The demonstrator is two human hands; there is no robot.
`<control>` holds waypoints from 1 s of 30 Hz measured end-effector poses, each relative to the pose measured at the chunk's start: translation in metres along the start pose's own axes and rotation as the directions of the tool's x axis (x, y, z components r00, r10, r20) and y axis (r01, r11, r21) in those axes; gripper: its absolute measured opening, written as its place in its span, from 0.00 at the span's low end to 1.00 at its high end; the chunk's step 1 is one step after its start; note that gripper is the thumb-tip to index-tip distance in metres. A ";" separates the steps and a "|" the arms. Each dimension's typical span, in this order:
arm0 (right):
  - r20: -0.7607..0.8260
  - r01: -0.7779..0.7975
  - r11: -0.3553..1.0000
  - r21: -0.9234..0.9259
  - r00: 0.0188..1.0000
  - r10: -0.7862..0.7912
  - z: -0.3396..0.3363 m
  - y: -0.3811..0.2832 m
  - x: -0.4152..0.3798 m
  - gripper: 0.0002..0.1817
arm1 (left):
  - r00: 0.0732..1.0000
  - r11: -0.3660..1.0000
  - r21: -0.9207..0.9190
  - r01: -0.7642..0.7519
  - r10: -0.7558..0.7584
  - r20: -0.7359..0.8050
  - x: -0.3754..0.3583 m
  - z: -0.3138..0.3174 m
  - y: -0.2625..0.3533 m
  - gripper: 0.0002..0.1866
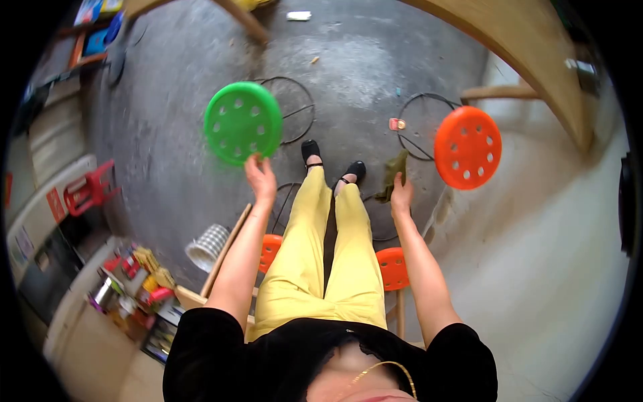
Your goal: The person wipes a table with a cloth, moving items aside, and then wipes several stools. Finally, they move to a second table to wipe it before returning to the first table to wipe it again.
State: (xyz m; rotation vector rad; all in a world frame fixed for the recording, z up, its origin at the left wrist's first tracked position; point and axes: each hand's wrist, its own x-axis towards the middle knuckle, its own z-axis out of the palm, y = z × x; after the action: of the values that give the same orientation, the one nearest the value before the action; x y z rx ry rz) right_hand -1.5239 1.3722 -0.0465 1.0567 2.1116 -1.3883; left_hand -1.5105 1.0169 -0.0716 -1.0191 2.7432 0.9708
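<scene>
A round green stool seat [242, 124] with holes is at upper left, and my left hand [261, 179] has its fingertips on its lower edge. On the right, my right hand [402, 194] holds a crumpled olive-green cloth [394, 175]. To the right of that hand stands an orange stool [467, 147] with a dark ring at its base; the hand does not touch it. Parts of two more orange seats, one on the left [270, 252] and one on the right [392, 268], show beside my legs.
A curved wooden table edge [522, 53] arches across the upper right. A checkered bin [209, 246], a red plastic stool [91, 189] and a cluttered surface are on the left. A small red-and-white item [397, 124] lies on the floor.
</scene>
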 end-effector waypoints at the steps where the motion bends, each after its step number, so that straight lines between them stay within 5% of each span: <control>1: 0.122 -0.217 0.970 0.110 0.971 0.203 0.014 -0.016 -0.003 0.22 | 0.987 0.985 0.171 -0.005 0.032 -0.157 0.014 -0.013 -0.011 0.19; 4: 0.358 0.104 0.990 0.093 0.924 -0.131 0.083 -0.035 -0.001 0.23 | 0.907 0.944 0.274 0.184 -0.055 -0.418 0.060 -0.011 -0.080 0.24; 6: 0.325 0.502 0.861 0.075 0.804 -0.497 0.144 -0.068 -0.005 0.23 | 0.806 0.864 -0.117 0.490 -0.501 -0.316 0.087 0.012 -0.140 0.24; 7: 0.353 0.580 0.812 0.070 0.747 -0.563 0.169 -0.088 -0.007 0.25 | 0.797 0.857 -0.124 0.501 -0.512 -0.320 0.089 0.001 -0.130 0.24; 9: 0.396 0.790 0.605 -0.099 0.589 -0.704 0.228 -0.095 -0.001 0.27 | 0.732 0.606 -0.417 0.677 -0.615 0.293 0.085 -0.013 -0.088 0.27; 10: 0.425 0.878 0.412 -0.244 0.479 -0.768 0.254 -0.094 0.003 0.29 | 0.733 0.587 -0.457 0.669 -0.623 0.274 0.079 -0.005 -0.088 0.28; 11: 0.438 0.885 0.403 -0.235 0.466 -0.769 0.281 -0.102 0.002 0.29 | 0.709 0.595 -0.400 0.698 -0.654 0.264 0.076 -0.012 -0.065 0.22; 13: 0.318 0.837 0.292 -0.462 0.464 -0.827 0.350 -0.114 -0.010 0.31 | 0.661 0.464 -0.478 0.746 -0.607 0.441 0.084 -0.006 -0.095 0.35; 16: 0.485 0.952 0.232 -0.201 0.303 -0.821 0.415 -0.109 -0.039 0.32 | 0.583 0.309 -0.495 0.812 -0.474 0.660 0.085 -0.009 -0.111 0.38; 20: 0.752 0.989 0.136 0.065 0.041 -0.657 0.393 -0.093 -0.055 0.28 | 0.561 0.145 -0.572 0.808 -0.486 0.670 0.076 -0.025 -0.103 0.37; 22: 0.863 0.992 0.075 0.098 -0.047 -0.503 0.350 -0.084 -0.045 0.28 | 0.692 0.473 -0.515 0.715 -0.370 0.620 0.066 -0.003 -0.133 0.38; 24: 0.869 0.996 -0.094 -0.008 -0.040 -0.494 0.307 -0.075 -0.017 0.27 | 0.707 0.481 -0.521 0.705 -0.421 0.568 0.071 -0.006 -0.102 0.42; 28: 0.920 0.987 -0.099 -0.129 0.082 -0.382 0.288 -0.102 -0.013 0.30 | 0.699 0.418 -0.567 0.710 -0.518 0.494 0.062 0.015 -0.099 0.48; 30: 0.656 0.911 0.019 -0.412 0.310 -0.688 0.329 -0.098 -0.021 0.31 | 0.705 0.473 -0.522 0.709 -0.475 0.527 0.070 0.020 -0.097 0.48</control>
State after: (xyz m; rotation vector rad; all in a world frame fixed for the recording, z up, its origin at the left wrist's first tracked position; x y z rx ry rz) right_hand -1.6101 1.0459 -0.1143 -0.9263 2.6954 -0.6080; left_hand -1.5095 0.9323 -0.1585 -1.5866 1.4711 1.8388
